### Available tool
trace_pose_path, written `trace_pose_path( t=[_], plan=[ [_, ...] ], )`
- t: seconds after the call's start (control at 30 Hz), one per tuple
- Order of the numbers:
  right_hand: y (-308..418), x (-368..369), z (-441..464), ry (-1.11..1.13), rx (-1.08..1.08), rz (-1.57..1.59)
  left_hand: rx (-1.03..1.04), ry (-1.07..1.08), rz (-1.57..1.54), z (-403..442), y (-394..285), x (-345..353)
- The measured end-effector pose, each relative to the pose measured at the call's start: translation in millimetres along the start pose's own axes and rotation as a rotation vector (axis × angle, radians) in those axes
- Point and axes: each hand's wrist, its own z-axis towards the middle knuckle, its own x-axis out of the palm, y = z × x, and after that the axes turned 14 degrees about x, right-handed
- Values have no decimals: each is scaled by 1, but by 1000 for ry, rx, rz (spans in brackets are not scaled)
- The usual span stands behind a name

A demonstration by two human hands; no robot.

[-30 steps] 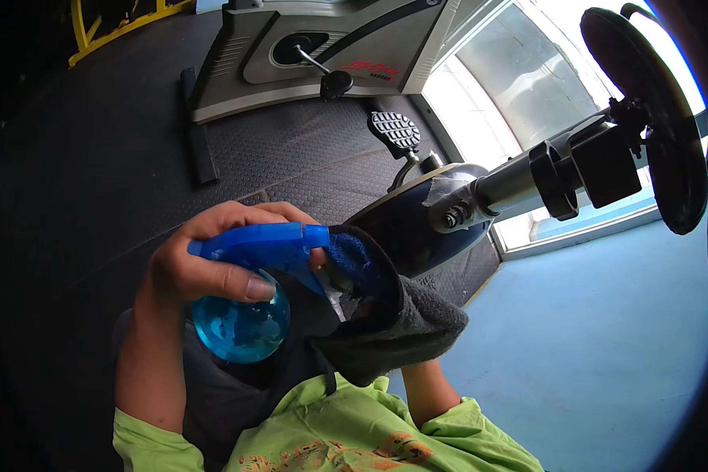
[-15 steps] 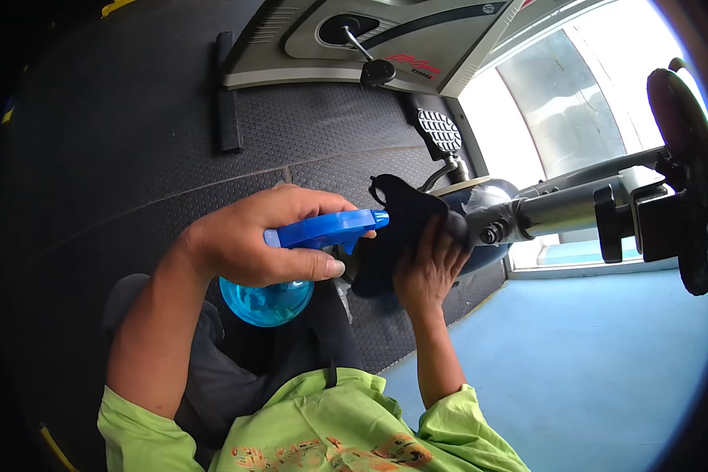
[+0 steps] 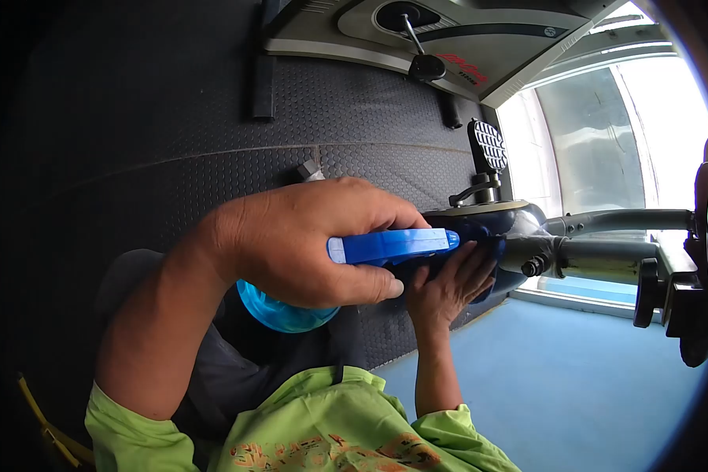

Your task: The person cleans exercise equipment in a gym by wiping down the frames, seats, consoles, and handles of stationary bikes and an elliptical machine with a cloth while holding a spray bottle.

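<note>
My left hand [image 3: 315,240] is wrapped round the neck of a spray bottle with a blue trigger head [image 3: 397,245] and blue liquid [image 3: 287,309] in its round body. The nozzle points right, toward the bike. My right hand [image 3: 446,293] lies with fingers spread on a dark blue cloth [image 3: 489,271], pressing it against the dark housing of an exercise bike [image 3: 523,221], just left of the grey frame tube [image 3: 606,259]. Part of the cloth is hidden under the hand and behind the spray head.
A pedal [image 3: 489,145] sticks up beyond the housing. Behind stands a grey exercise machine [image 3: 495,39] with its own pedal [image 3: 427,68]. The bike's adjustment knob [image 3: 646,293] is at right. Black textured matting [image 3: 220,185] meets a light blue floor [image 3: 558,370].
My right hand has brought the cloth down from beside the bottle onto the bike housing, where it now lies flatter. My left hand and the bottle have shifted right. The view has turned.
</note>
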Motion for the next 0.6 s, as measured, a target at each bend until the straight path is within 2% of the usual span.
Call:
trace_pose_path(
  t=[0.03, 0.1, 0.17, 0.23, 0.3, 0.37, 0.4, 0.43, 0.5, 0.53, 0.57, 0.6],
  plan=[
    [5, 13, 6, 1, 5, 5, 25, 10, -24, 2, 4, 1],
    [18, 32, 18, -21, -127, -193, 43, 26, -46, 4, 7, 1],
    [20, 22, 48, -58, -130, -212, 55, -8, 32, -1, 12, 5],
    [19, 15, 70, -103, -45, -317, 23, 7, 34, -4, 7, 2],
    [7, 14, 54, -116, -141, -303, 5, 19, 55, -4, 5, -1],
    [-24, 19, 24, 166, -564, -101, 40, -11, 68, -6, 6, -2],
    [-26, 3, 26, 205, -563, -171, 42, -31, 74, -6, 3, -3],
    [-20, -11, 37, 120, -547, -175, 24, -56, 147, -6, -1, -2],
    [-6, -5, 63, -17, -301, -100, -10, -85, 202, -5, 1, 2],
    [-3, 11, 68, -156, -388, -207, -32, -72, 191, -1, 4, 3],
    [16, 12, 66, 21, -336, -335, -48, -54, 190, 2, 5, 4],
    [24, 24, 60, 288, -311, -13, -84, -38, 210, 5, 6, 5]
  ],
)
